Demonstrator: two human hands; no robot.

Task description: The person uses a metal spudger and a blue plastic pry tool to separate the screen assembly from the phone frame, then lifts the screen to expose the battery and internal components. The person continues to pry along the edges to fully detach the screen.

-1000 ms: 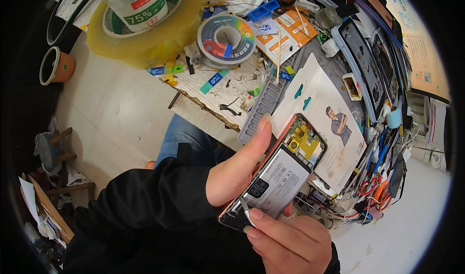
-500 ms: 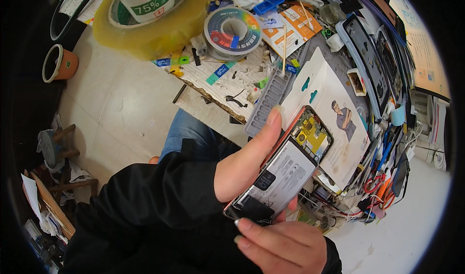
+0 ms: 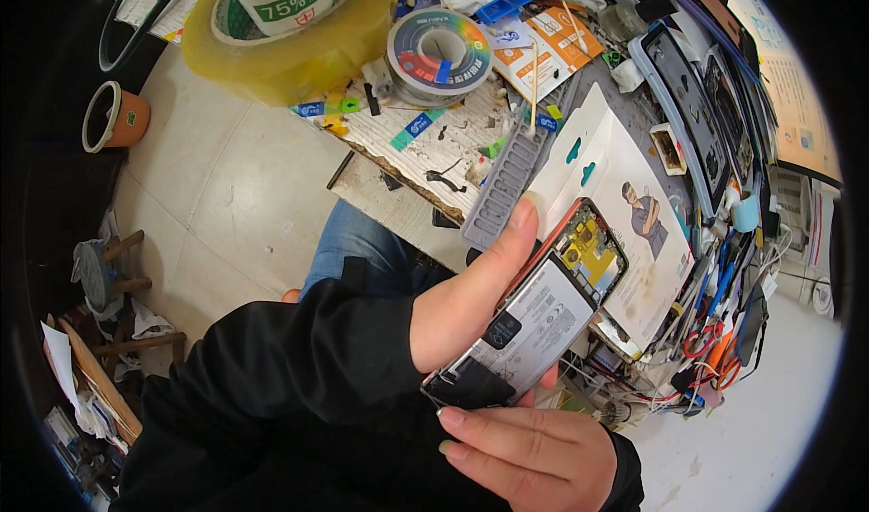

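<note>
My left hand (image 3: 475,304) wraps round an opened smartphone (image 3: 543,317), its thumb along the left edge and other fingertips showing at the far side. The phone's back cover is off. A silver-grey battery (image 3: 540,313) fills its middle, with a yellow board area (image 3: 588,254) at the upper end and black film (image 3: 471,383) at the lower end. My right hand (image 3: 539,449) is closed at the phone's lower corner, index fingertip by the frame edge. Whatever is between its fingertips, if anything, is too small to make out.
Beyond the phone lie a white card box (image 3: 625,195) and a grey slotted tray (image 3: 502,186) with a cotton swab. A solder wire spool (image 3: 441,55) and a big yellow tape roll (image 3: 281,77) stand at the bench edge. Tools and cables (image 3: 715,331) crowd the right.
The phone and both hands have shifted slightly right in the picture. My right fingertips were over the lower end of the phone and are now at its bottom corner edge.
</note>
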